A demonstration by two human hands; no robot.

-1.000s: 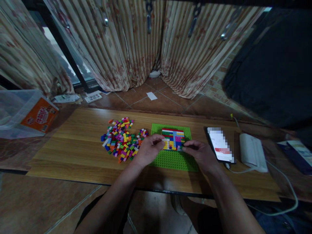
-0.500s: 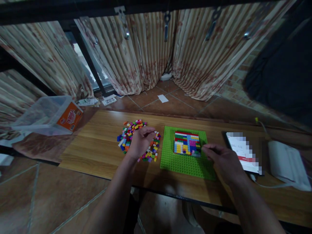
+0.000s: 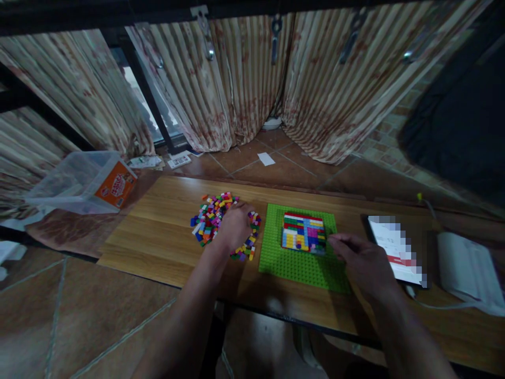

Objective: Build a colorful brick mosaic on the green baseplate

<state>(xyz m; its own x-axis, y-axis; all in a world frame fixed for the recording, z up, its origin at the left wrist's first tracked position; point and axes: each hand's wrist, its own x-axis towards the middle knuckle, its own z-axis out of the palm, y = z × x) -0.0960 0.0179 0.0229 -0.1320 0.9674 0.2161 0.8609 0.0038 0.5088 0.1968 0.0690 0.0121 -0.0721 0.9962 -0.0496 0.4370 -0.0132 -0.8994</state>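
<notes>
Many-coloured toy bricks [image 3: 209, 218] lie in a loose pile on the wooden table. Over the right part of that pile is my left hand [image 3: 235, 227], its fingers bent down towards the bricks and mostly hidden behind the back of the hand. A green studded baseplate [image 3: 303, 271] lies to the right of the pile. On it sits a flat, roughly square block of joined bricks [image 3: 303, 231] in mixed colours. Just right of this block, my right hand [image 3: 361, 260] is closed in a pinch over the baseplate's right edge; whatever it holds is too small to make out.
A tablet [image 3: 394, 250] with a partly blurred screen lies right of the baseplate, its cable running near a white device [image 3: 469, 271]. On the far left stands a clear plastic bin [image 3: 74, 184] with an orange label. Curtains [image 3: 244, 84] hang behind the table [image 3: 150, 231].
My left hand has turned and lowered, its fingers now pointing down into the brick pile. My right hand stays almost in place, and the view has shifted slightly.
</notes>
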